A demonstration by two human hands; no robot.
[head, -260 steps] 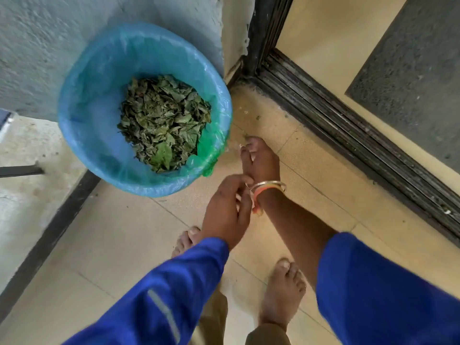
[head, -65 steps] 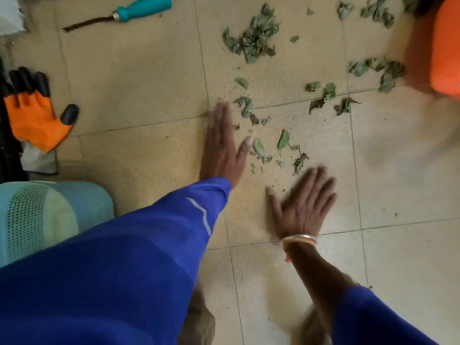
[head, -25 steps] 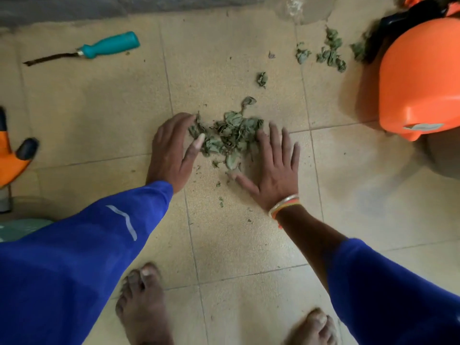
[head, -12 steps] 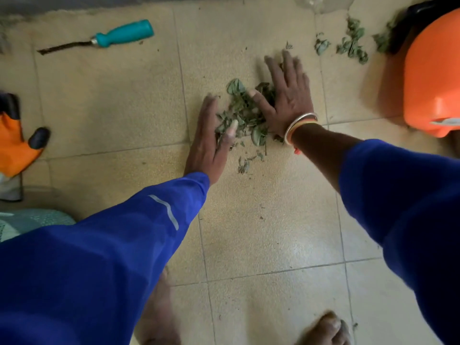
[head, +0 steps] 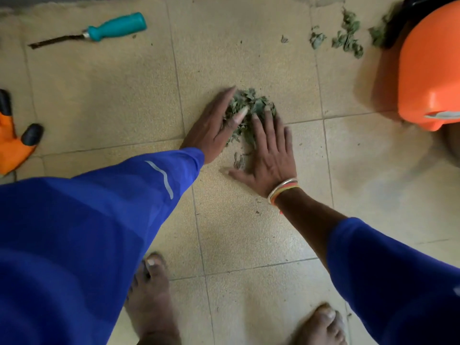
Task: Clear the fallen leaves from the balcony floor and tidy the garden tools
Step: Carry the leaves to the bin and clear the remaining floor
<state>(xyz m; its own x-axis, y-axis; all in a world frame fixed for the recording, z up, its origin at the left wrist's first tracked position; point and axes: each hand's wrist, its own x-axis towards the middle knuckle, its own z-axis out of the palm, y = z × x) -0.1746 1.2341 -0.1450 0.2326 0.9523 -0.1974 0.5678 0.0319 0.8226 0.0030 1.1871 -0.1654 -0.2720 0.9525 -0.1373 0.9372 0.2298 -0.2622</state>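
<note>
A small heap of dry green leaves lies on the beige tiled floor. My left hand rests flat against the heap's left side, its thumb lying over the leaves. Pressed flat on the near right side is my right hand, fingers spread and touching the heap. Neither hand grips anything. More loose leaves lie scattered at the top right. A hand tool with a teal handle and a dark blade lies at the top left. An orange glove with black fingertips sits at the left edge.
A large orange plastic container stands at the right edge, with a few leaves beside it. My two bare feet stand on the tiles at the bottom. A grey wall base runs along the top edge.
My right hand has swept from the far side of the heap round to its near right side, pulling the leaves into a tighter pile. My left hand has stayed beside it.
</note>
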